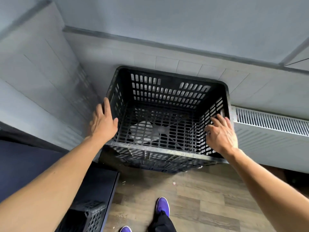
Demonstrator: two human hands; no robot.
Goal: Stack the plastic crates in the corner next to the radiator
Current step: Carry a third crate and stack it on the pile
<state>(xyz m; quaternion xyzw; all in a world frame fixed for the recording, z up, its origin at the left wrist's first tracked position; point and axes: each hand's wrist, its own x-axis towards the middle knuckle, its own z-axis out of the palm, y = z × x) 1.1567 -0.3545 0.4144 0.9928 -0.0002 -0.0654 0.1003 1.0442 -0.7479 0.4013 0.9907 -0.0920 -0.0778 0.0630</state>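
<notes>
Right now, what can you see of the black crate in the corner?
The black crate is dusty slotted plastic with a lattice floor, upright, open-topped and empty, backed against the tiled wall, radiator at its right. More black lattice shows beneath. The left hand touches its left wall outside; the right hand touches its right wall inside.

Both my bare arms reach forward and down, my left hand (pixel 103 122) flat with fingers straight and together, my right hand (pixel 221 133) spread, its fingers loosely bent
</notes>
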